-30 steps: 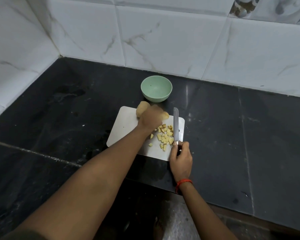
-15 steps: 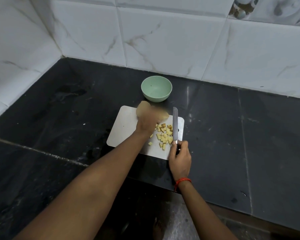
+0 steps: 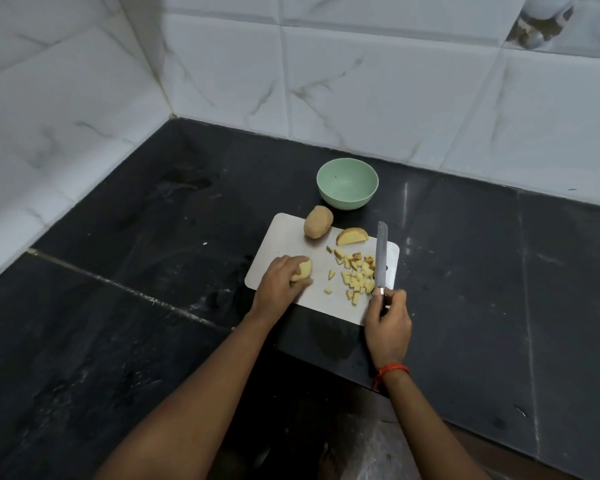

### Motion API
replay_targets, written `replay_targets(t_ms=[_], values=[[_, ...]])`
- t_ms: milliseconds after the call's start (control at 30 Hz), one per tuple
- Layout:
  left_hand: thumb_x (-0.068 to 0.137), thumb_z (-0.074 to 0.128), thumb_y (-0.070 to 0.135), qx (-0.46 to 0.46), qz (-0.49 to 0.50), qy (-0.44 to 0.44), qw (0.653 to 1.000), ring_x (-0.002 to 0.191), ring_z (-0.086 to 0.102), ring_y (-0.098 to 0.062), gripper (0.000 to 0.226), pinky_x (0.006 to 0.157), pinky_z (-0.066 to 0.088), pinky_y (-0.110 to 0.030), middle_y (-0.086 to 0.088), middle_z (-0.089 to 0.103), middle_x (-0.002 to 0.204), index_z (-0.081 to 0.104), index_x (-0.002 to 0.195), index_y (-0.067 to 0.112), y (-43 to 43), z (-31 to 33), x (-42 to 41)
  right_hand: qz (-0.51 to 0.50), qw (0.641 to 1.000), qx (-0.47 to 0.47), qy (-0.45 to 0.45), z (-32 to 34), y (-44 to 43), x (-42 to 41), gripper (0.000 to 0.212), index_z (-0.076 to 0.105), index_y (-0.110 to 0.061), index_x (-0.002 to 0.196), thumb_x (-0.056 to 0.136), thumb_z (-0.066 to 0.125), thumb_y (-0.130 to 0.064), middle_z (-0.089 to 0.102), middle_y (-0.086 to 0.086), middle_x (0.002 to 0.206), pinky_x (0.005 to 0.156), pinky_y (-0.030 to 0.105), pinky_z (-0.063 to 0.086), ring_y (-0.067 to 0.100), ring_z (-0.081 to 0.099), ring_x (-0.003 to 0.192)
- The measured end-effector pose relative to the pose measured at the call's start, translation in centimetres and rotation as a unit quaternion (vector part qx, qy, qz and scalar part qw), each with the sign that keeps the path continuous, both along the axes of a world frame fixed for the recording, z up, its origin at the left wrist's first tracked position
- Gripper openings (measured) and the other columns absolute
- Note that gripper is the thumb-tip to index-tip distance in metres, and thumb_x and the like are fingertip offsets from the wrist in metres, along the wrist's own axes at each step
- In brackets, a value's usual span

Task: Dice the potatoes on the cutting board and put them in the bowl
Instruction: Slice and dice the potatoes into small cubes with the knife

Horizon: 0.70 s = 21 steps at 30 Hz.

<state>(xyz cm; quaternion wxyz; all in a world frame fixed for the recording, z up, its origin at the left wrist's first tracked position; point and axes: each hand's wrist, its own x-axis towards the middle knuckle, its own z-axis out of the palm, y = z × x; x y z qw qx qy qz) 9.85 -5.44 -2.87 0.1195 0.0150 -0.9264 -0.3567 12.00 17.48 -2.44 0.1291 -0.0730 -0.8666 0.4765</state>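
A white cutting board lies on the black counter. My left hand grips a potato piece at the board's near left part. My right hand holds a knife by its handle, blade lying along the board's right side and pointing away. A pile of diced potato sits just left of the blade. A whole potato and a cut wedge rest at the board's far edge. Behind the board stands a pale green bowl, with nothing visible inside.
The black stone counter stretches left and right of the board, with wet smears on the left. White tiled walls meet in a corner at the back left. The counter's front edge runs just below my right wrist.
My left hand has pulled back from the far edge of the board to its near left part, bringing a potato piece along. The whole potato and wedge are now uncovered. The knife stays put.
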Motion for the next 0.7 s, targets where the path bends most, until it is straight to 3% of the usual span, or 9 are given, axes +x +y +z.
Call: replay_targets(t_ms=[67,133,233,467,600,700], values=[[0.083,0.082,0.037,0.054,0.015,-0.003,0.998,0.097,0.050,-0.008,0.051,0.086,0.047,-0.024,0.017,0.053,0.100,0.064,0.128,0.020,0.0,-0.2,1.3,0.003,1.000,-0.001,-0.003,0.0,0.0,0.0,0.018,0.041,-0.025,0.088,0.102,0.048,-0.035,0.057,-0.003,0.076,0.056,0.040,0.048,0.014,0.056,0.066],[0.087,0.079,0.035,0.080,0.047,0.013,0.996,0.099,0.053,-0.012,0.047,0.085,0.051,-0.028,0.015,0.053,0.102,0.063,0.129,0.021,-0.2,-0.3,1.7,0.002,1.000,-0.003,-0.005,0.0,0.0,0.0,0.018,0.042,-0.024,0.089,0.102,0.048,-0.034,0.058,-0.002,0.077,0.056,0.040,0.048,0.014,0.056,0.067],[0.090,0.074,0.034,0.040,0.052,0.005,0.998,0.105,0.053,-0.014,0.044,0.089,0.052,-0.037,0.007,0.057,0.110,0.061,0.131,0.022,-1.0,-0.1,1.5,0.003,1.000,0.000,-0.005,0.1,0.0,0.0,0.017,0.042,-0.022,0.089,0.102,0.049,-0.031,0.058,0.000,0.077,0.056,0.037,0.045,0.014,0.055,0.068],[0.090,0.072,0.042,-0.051,0.010,-0.051,0.997,0.117,0.048,-0.016,0.052,0.100,0.045,-0.035,0.003,0.057,0.124,0.059,0.136,0.022,-0.9,1.1,0.0,0.001,1.000,0.004,-0.004,0.2,-0.1,0.2,0.018,0.042,-0.022,0.089,0.102,0.049,-0.031,0.056,-0.002,0.076,0.054,0.034,0.042,0.012,0.054,0.066],[0.084,0.078,0.045,-0.017,0.071,-0.082,0.994,0.119,0.049,-0.018,0.060,0.100,0.047,-0.036,0.000,0.056,0.124,0.060,0.134,0.018,-0.5,0.6,-0.7,-0.004,1.000,0.010,0.001,0.3,-0.1,0.1,0.018,0.041,-0.023,0.088,0.102,0.049,-0.033,0.056,-0.003,0.075,0.054,0.039,0.047,0.014,0.055,0.065],[0.080,0.084,0.037,0.060,0.116,-0.081,0.988,0.113,0.055,-0.019,0.056,0.097,0.052,-0.041,0.002,0.059,0.117,0.065,0.129,0.016,-0.5,-0.3,-0.5,-0.008,1.000,0.023,0.012,0.5,-0.3,0.4,0.018,0.042,-0.025,0.088,0.102,0.049,-0.035,0.056,-0.006,0.075,0.053,0.040,0.048,0.013,0.054,0.063]])
